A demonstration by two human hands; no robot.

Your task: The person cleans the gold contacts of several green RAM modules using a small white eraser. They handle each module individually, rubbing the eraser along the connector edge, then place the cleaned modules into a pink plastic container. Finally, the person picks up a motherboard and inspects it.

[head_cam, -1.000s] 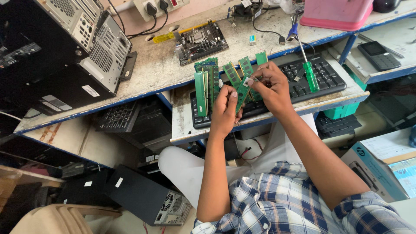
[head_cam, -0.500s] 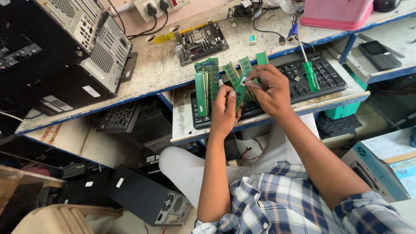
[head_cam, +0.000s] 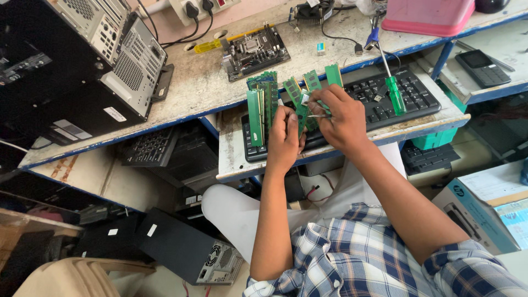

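While hands (head_cam: 313, 129) hide module (head_cam: 301, 113), grip unclear

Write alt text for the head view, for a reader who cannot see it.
Both hands, left hand and right hand, hold a green memory stick over a black keyboard, beside more green memory sticks and a green-handled screwdriver.

Mid-frame, the keyboard (head_cam: 396, 96) is crowded: green sticks (head_cam: 261, 107) stand left, a screwdriver (head_cam: 393, 88) lies right. Bare tabletop (head_cam: 203, 88) opens between the case (head_cam: 82, 60) at upper left and the motherboard (head_cam: 256, 52); a pink box (head_cam: 429, 16) blocks the upper right.
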